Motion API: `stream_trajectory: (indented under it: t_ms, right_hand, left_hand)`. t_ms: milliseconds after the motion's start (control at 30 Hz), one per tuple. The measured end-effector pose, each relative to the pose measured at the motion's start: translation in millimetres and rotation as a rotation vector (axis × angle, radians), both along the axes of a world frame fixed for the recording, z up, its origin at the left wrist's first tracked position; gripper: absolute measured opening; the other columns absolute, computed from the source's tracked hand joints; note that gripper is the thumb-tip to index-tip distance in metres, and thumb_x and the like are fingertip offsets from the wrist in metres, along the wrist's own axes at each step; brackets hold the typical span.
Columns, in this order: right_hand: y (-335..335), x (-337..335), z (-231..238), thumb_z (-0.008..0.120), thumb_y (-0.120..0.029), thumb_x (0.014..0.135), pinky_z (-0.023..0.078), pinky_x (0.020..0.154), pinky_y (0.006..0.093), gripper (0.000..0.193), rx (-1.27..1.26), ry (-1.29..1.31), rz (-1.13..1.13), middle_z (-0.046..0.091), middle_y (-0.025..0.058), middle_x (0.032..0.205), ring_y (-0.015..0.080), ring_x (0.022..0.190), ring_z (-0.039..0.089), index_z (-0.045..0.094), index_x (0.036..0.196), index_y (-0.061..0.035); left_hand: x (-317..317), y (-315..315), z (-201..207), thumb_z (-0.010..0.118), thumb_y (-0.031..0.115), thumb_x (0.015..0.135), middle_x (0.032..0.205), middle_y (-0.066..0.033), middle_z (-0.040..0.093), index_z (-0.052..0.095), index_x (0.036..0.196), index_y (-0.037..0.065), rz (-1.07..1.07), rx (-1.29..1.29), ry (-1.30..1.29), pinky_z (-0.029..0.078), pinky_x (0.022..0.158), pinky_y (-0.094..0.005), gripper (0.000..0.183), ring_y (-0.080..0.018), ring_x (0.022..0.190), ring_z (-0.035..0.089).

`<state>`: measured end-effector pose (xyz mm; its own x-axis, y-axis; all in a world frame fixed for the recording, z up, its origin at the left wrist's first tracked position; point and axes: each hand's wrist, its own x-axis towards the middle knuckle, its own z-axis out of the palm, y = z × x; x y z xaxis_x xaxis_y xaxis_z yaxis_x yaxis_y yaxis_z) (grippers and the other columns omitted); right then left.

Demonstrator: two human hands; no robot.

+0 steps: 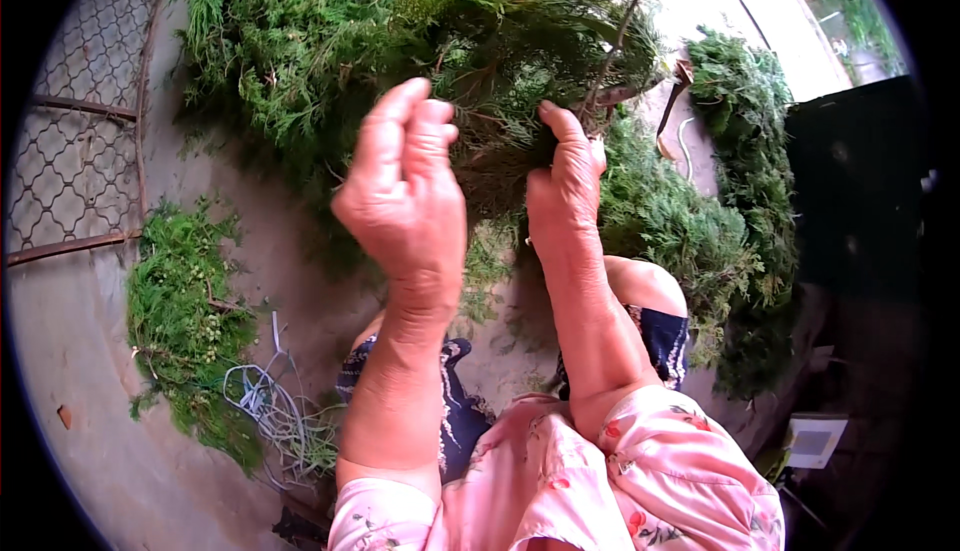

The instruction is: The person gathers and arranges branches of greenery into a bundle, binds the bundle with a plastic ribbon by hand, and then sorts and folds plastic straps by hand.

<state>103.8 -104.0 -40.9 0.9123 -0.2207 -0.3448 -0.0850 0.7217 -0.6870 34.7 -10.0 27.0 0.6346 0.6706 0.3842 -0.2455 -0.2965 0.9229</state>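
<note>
In front of me, my right hand (570,176) is closed on the lower end of a leafy evergreen branch (510,76). Its flat green sprays reach up and left, and a thin brown stem (622,33) rises above the hand. My left hand (405,166) is raised beside the foliage, its fingers bent together; what they hold, if anything, is hidden. Just beyond the right hand is a dark brown, curved strip (676,96); I cannot tell whether it is a blade or dry bark.
A large heap of evergreen cuttings (290,51) lies ahead, with more cuttings (740,131) to the right. At left are a smaller green pile (185,321), a tangle of pale string (275,396) and a metal lattice gate (75,171). A dark panel (855,181) stands at right.
</note>
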Motion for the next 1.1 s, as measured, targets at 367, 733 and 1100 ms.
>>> stream_trajectory:
  t_ms: [367,733,1100]
  right_hand:
    - [-148.9,-42.2,60.9,0.049,0.007,0.063,0.043,0.085,0.0334,0.042,-1.281,-0.497,-0.095,0.059,0.0167,0.098,0.0276,0.092,0.056,0.053,0.105,0.0022]
    - [-340.5,-38.5,95.7,0.062,-0.003,0.07,0.042,0.091,0.0362,0.042,-0.248,-0.26,-0.222,0.059,0.011,0.105,0.0242,0.099,0.055,0.054,0.112,-0.0046]
    - [-438.2,-123.2,-42.7,0.065,-0.016,0.073,0.053,0.066,0.0375,0.014,0.229,0.221,-0.413,0.064,0.0049,0.081,0.0244,0.071,0.062,0.061,0.084,-0.009]
  left_hand:
    - [-9.8,14.7,-18.5,0.054,0.013,0.089,0.082,-0.0074,0.063,0.059,0.104,0.0,0.032,-0.054,0.048,0.05,0.062,-0.0226,0.021,-0.0112,0.068,0.059]
    - [-24.2,21.4,-55.7,0.057,0.016,0.087,0.084,-0.0055,0.065,0.058,0.108,0.002,-0.177,0.054,0.327,0.046,0.057,-0.0208,0.025,-0.0099,0.065,0.06]
    - [-84.0,-2.7,-45.9,0.057,0.012,0.086,0.08,-0.0054,0.064,0.059,0.106,0.0,-0.194,0.169,0.421,0.048,0.058,-0.02,0.023,-0.0079,0.064,0.058]
